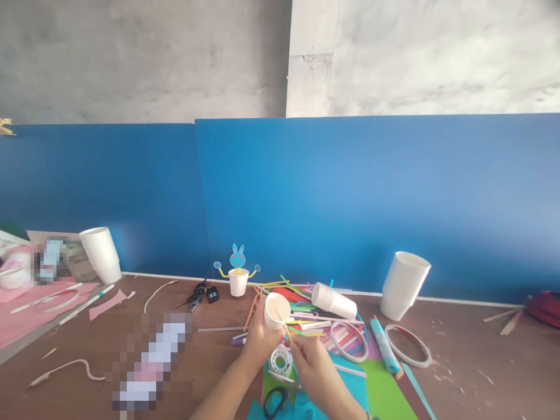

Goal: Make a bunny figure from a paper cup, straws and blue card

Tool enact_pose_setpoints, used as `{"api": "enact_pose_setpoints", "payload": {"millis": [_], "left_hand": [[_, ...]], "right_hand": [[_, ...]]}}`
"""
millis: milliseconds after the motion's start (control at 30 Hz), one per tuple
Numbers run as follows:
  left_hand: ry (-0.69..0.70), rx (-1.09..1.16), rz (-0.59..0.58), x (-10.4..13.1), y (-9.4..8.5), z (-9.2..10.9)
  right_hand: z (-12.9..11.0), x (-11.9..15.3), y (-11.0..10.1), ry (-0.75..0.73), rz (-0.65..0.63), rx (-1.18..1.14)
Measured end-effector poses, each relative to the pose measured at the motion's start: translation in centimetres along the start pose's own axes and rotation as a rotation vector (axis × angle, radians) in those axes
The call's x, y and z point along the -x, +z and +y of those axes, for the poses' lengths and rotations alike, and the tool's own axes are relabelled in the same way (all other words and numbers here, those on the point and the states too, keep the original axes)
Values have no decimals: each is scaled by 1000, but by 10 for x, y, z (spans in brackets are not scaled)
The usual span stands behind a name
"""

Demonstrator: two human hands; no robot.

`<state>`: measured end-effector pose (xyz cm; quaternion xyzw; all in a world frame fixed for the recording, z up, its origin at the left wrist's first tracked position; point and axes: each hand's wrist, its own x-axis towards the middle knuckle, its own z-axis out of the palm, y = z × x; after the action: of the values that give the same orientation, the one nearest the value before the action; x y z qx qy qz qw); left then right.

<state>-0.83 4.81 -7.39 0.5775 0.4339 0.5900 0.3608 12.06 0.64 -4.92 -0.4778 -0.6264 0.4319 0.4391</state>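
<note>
My left hand (261, 337) is wrapped round a white paper cup (276, 309), its open mouth tilted toward me. With closed fingers, my right hand (307, 350) grips a thin pale-wooden stick (286, 331), which crosses the cup's rim near its lower right side. Whether the stick touches the cup wall is too small to tell. Just below the hands lie a roll of clear tape (280, 362) and black-handled scissors (276, 402), partly hidden by my right arm. Behind the cup stands a paper-cup figure (238, 281) with a blue rabbit head and yellow arms.
Coloured strips and straws lie heaped around a fallen stack of small cups (335, 300). Taller cup stacks stand at right (404, 286) and left (100, 255). White tape rings (409, 362), a turquoise roll (385, 345) and keys (198, 296) rest on the brown table. A blue partition (350, 198) rises behind.
</note>
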Motion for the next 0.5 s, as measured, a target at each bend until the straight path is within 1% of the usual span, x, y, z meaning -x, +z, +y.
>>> {"api": "enact_pose_setpoints", "payload": {"millis": [33, 67, 200, 267, 300, 333, 367, 433, 500], "left_hand": [[-1, 5, -4, 0, 0, 0], [-7, 16, -12, 1, -1, 1], [-21, 38, -12, 1, -1, 6], [-20, 31, 0, 0, -1, 6], [-21, 28, 8, -1, 0, 5], [-21, 28, 14, -1, 0, 4], [-17, 30, 16, -1, 0, 2], [-4, 49, 13, -1, 1, -1], [14, 72, 8, 1, 2, -4]], "right_hand": [[0, 1, 1, 9, 2, -18], [-1, 1, 1, 57, -18, -86], [1, -3, -8, 315, -181, -492], [2, -5, -12, 360, -228, -582], [2, -6, -13, 362, -230, -566], [1, -6, -12, 337, -214, -494], [1, -5, -10, 275, -177, -370], [1, -3, -5, 107, -74, -82], [2, -1, 0, -36, 27, 106]]}}
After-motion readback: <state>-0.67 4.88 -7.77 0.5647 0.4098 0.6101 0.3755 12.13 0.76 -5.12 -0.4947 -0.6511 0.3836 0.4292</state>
